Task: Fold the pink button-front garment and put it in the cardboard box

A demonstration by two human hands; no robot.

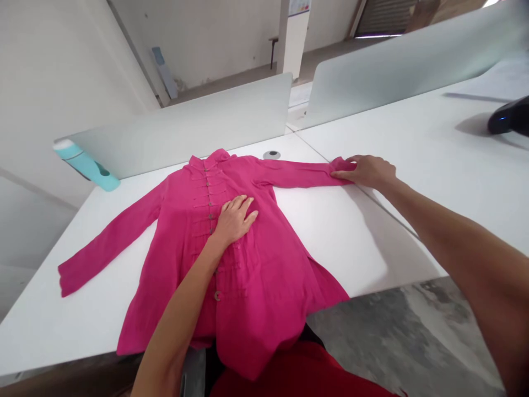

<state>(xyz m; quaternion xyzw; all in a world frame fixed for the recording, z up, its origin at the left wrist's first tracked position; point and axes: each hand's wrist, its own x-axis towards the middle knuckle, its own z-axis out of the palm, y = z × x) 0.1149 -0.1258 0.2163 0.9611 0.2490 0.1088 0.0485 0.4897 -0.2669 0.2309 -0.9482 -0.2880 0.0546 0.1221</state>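
A bright pink long-sleeved shirt [264,264] with a stand collar and a row of buttons down its front lies spread on the white desk [322,220]. Its lower hem hangs over the near edge. My left hand [236,219] rests flat on the chest, just right of the buttons, fingers apart. At the end of the right-hand sleeve, my right hand [370,171] pinches the cuff between thumb and fingers. That sleeve runs straight out to the side. The other sleeve slants down to the left, touched by neither hand.
A turquoise bottle-like object [88,165] leans at the back left against a frosted divider [185,132]. Another divider [392,77] stands along the back right. A round cable grommet [271,155] sits behind the shirt. A black device [510,117] is at the far right.
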